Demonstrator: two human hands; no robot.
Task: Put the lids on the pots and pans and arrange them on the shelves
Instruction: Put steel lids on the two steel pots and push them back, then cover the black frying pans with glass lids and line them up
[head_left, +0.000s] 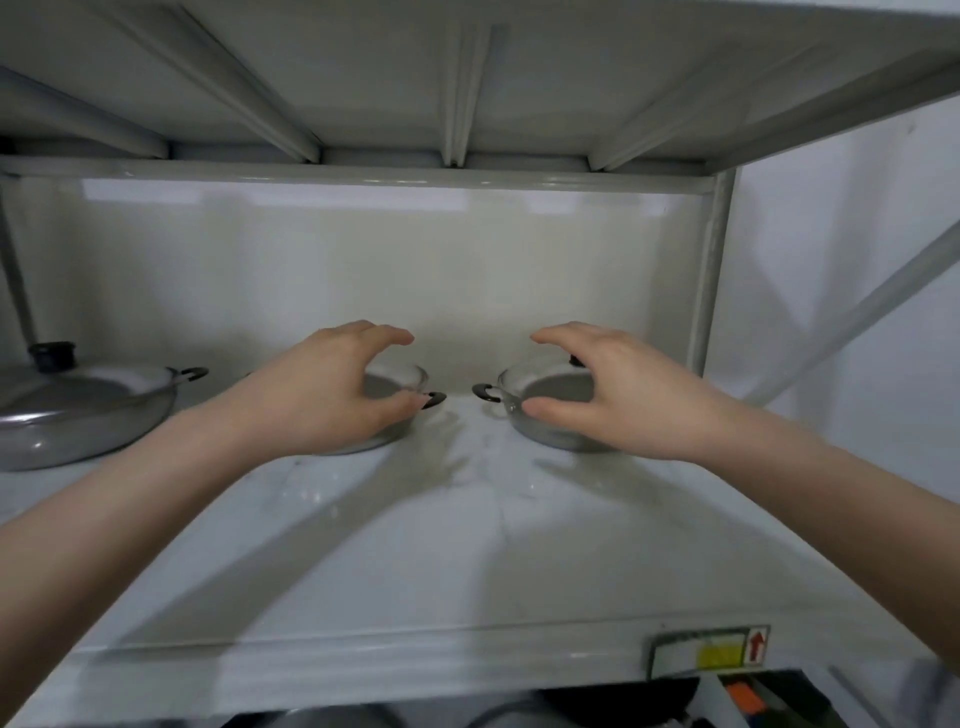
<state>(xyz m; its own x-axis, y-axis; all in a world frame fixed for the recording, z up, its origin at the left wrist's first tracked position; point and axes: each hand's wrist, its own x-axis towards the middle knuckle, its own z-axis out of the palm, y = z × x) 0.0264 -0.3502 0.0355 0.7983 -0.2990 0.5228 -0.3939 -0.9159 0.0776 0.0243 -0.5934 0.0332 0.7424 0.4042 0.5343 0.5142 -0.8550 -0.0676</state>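
Two small grey pans with black side handles stand side by side at the back of the white shelf (467, 545). My left hand (322, 395) arches over the left small pan (395, 384), fingers spread and curved, thumb near its right handle. Over the right small pan (550, 387) my right hand (613, 395) is spread the same way, with the thumb at the near rim. Neither hand visibly closes on anything. Both pans seem to carry clear lids, but my hands hide the tops. A large grey pan (78, 415) with a black-knobbed lid (52, 356) sits at far left.
The shelf above hangs low over the pans, with a back panel behind them and an upright post (714, 291) at the right. A label sticker (709, 652) marks the shelf's front edge. Dark cookware (519, 717) shows on the level below.
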